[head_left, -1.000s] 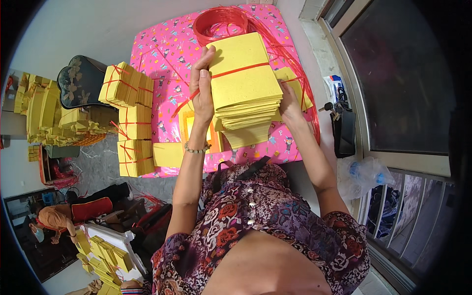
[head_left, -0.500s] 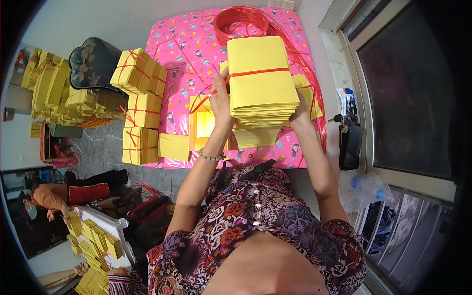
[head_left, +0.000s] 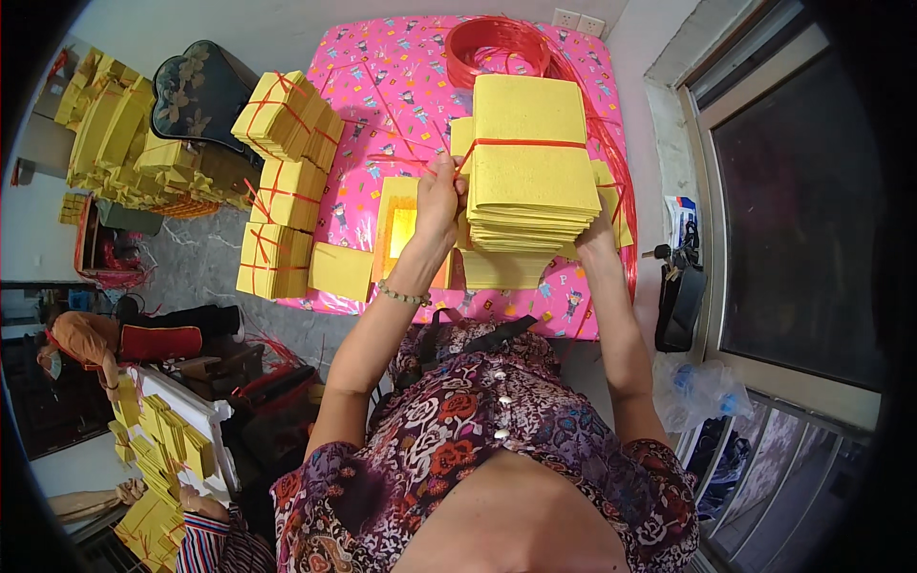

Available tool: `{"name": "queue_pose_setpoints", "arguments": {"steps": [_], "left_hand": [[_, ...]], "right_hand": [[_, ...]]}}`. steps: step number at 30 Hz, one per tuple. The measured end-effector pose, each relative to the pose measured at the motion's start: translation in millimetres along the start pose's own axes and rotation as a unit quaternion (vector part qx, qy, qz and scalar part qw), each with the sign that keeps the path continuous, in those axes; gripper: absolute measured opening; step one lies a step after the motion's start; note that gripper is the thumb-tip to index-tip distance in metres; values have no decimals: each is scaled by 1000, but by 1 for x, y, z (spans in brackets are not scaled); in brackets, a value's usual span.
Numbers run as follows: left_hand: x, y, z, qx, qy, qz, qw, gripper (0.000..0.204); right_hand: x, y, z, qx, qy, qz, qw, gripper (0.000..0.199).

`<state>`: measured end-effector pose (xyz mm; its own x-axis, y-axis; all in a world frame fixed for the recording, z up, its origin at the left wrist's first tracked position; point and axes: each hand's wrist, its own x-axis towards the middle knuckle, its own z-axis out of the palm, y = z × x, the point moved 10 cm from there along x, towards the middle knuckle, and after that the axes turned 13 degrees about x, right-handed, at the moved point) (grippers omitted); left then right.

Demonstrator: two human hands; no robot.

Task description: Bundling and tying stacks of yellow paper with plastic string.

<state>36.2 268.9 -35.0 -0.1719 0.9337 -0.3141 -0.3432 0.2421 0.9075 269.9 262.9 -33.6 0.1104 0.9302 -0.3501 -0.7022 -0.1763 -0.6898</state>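
A thick stack of folded yellow paper (head_left: 531, 186) rises before me, a red plastic strap (head_left: 535, 143) running across its top. At its left side my left hand (head_left: 439, 199) is closed, pinching the strap's loose end, which sticks out to the left. My right hand (head_left: 598, 239) grips the stack's lower right side; its fingers are mostly hidden behind the paper. Under the stack lies more yellow paper (head_left: 511, 271). Just left of it is a yellow sheet with an orange and gold square (head_left: 402, 229).
Tied yellow bundles (head_left: 272, 260) pile up on the left of the pink patterned table (head_left: 368, 72). A red strap coil (head_left: 497, 53) lies at the back. A window (head_left: 793, 191) stands on the right. Two people work at a white table (head_left: 205, 415) at lower left.
My left hand has gone from lying along the stack's side with fingers extended to pinching the red strap. The strap end now points left. The whole view has shifted slightly.
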Motion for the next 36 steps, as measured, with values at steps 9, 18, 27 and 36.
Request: {"name": "queue_pose_setpoints", "arguments": {"steps": [9, 18, 27, 36], "left_hand": [[45, -18, -23, 424, -12, 141, 895, 48], [36, -26, 1, 363, -142, -55, 919, 43], [24, -24, 8, 332, -111, -66, 934, 41], [6, -17, 18, 238, -72, -164, 955, 22]], "right_hand": [[-17, -11, 16, -19, 5, -25, 999, 19], [-4, -6, 2, -44, 17, 7, 999, 17], [0, -3, -3, -5, 11, -3, 1000, 31], [10, 0, -28, 27, 12, -46, 999, 41]]}}
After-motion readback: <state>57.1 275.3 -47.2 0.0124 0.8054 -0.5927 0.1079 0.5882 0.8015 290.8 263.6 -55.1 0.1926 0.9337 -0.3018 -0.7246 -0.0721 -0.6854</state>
